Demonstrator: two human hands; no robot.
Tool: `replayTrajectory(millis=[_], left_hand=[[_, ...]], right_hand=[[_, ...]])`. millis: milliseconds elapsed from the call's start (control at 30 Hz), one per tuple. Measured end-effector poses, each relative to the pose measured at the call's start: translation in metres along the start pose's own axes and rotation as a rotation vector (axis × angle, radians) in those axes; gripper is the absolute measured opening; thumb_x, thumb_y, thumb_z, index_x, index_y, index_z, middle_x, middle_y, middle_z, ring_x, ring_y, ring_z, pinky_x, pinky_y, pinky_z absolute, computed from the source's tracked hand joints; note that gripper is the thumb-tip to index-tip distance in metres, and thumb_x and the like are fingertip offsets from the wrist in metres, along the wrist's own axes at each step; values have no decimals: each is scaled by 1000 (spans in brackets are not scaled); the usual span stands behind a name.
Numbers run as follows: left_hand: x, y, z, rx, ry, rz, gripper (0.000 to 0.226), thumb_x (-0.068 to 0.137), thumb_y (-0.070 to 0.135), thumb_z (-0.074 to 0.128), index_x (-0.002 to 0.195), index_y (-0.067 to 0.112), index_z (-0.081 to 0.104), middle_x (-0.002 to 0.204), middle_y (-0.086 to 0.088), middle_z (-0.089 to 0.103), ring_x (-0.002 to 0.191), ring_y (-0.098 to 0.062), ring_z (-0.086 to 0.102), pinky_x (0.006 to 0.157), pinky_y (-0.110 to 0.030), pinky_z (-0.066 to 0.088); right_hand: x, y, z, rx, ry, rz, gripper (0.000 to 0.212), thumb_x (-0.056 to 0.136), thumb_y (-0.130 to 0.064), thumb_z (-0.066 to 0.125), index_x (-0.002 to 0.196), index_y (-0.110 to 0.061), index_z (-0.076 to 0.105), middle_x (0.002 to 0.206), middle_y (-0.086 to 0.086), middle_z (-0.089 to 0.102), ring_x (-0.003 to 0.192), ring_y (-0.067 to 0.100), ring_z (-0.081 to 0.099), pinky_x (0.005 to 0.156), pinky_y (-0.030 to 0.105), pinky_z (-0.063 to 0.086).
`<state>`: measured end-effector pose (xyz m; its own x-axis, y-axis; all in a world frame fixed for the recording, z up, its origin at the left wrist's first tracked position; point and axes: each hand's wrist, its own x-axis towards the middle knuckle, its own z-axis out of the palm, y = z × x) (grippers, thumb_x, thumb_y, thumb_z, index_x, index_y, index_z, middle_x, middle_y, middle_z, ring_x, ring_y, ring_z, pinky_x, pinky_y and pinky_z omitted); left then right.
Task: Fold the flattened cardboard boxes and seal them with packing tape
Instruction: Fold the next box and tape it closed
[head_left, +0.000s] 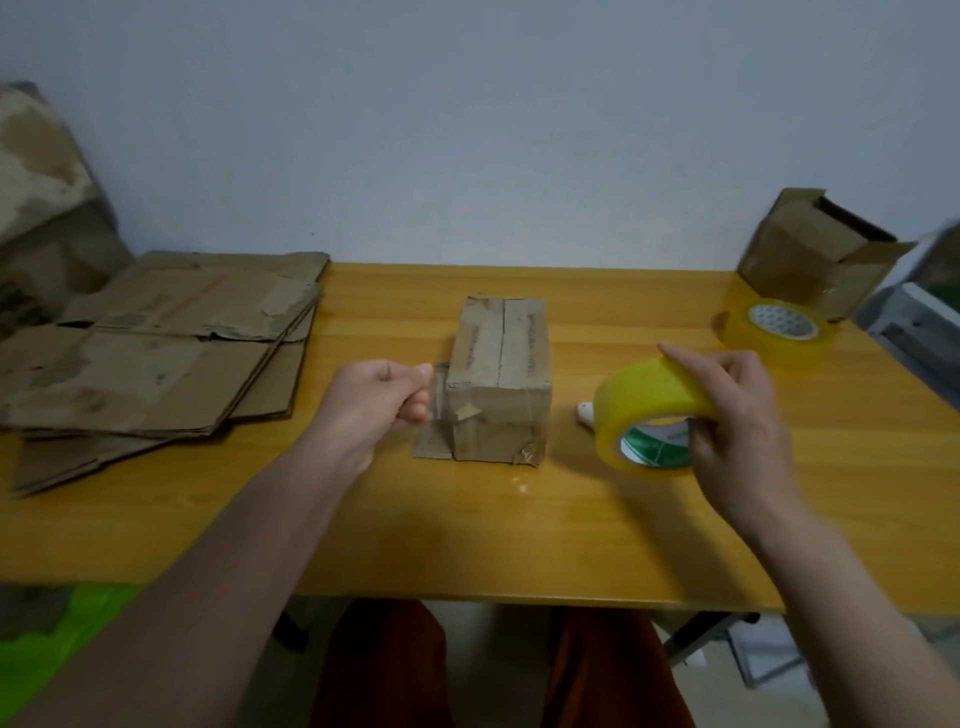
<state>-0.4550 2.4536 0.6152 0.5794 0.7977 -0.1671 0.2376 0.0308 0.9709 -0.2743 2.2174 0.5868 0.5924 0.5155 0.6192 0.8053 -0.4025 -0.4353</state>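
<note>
A folded cardboard box (498, 379) stands in the middle of the wooden table (467, 525), its top flaps closed along a centre seam. One side flap lies flat on the table at its left. My left hand (382, 402) is just left of the box with fingers curled, pinching what looks like a clear strip of tape. My right hand (737, 415) grips a yellow roll of packing tape (647, 415) held above the table to the right of the box.
A stack of flattened cardboard boxes (156, 353) covers the table's left end. A second tape roll (774, 332) lies at the back right, with an open-topped box (815, 254) behind it. A small white object (586, 414) lies beside the held roll.
</note>
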Motion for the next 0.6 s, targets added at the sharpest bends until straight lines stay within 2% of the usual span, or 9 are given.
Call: replayTrajectory(millis=[100, 267, 433, 533, 600], left_hand=[[8, 2, 8, 82, 51, 58, 21, 91, 22, 66, 75, 9, 63, 61, -2, 64, 58, -12, 64, 59, -22, 47], [20, -3, 12, 143, 63, 99, 20, 90, 21, 67, 74, 10, 63, 67, -3, 65, 65, -16, 62, 75, -35, 55], [17, -21, 18, 172, 24, 97, 22, 96, 23, 59, 77, 10, 60, 72, -3, 62, 64, -14, 60, 63, -26, 47], [12, -29, 26, 163, 35, 142, 22, 100, 22, 49, 82, 12, 55, 76, -4, 58, 66, -13, 59, 63, -25, 50], [11, -30, 32, 175, 56, 157, 15, 102, 22, 46, 95, 11, 54, 81, -8, 58, 64, -11, 58, 66, -29, 55]], right_hand=[[8, 3, -2, -2, -6, 21, 79, 66, 25, 50, 132, -17, 56, 105, -1, 36, 98, 17, 38, 81, 35, 36], [13, 9, 5, -56, -57, 19, 76, 68, 25, 52, 131, -17, 57, 105, 5, 42, 98, 28, 43, 81, 38, 39], [2, 19, 22, -136, -176, -10, 79, 63, 25, 56, 130, -16, 59, 102, 12, 47, 93, 32, 47, 74, 35, 36], [-1, 19, 29, -137, -221, -36, 79, 64, 24, 59, 130, -18, 58, 102, 10, 47, 93, 31, 48, 72, 35, 39], [2, 16, 30, -126, -238, -41, 78, 65, 23, 59, 130, -19, 59, 104, 11, 48, 94, 30, 48, 74, 35, 39]])
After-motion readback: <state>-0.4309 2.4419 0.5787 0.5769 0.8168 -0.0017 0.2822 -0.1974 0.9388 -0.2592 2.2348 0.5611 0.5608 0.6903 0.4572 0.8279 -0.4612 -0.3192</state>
